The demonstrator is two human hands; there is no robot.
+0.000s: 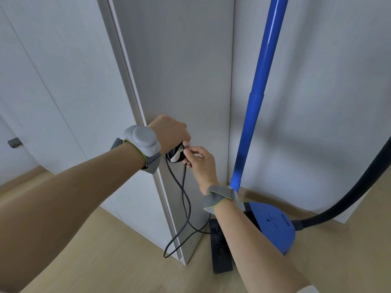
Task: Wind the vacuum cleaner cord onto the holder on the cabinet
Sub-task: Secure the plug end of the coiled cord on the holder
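A black cord hangs in a long loop down the grey side panel of the cabinet, reaching the floor. Several turns of it are wound on a small white holder fixed to that panel. My left hand curls over the wound coil from above and grips it; the holder is partly hidden under its fingers. Just to the right, my right hand pinches the cord beside the holder. The blue vacuum cleaner body sits on the floor at the lower right.
A blue vacuum tube leans upright against the white wall. A black hose curves off to the right. The black floor nozzle lies at the cabinet's foot on the wooden floor. White cabinet doors fill the left.
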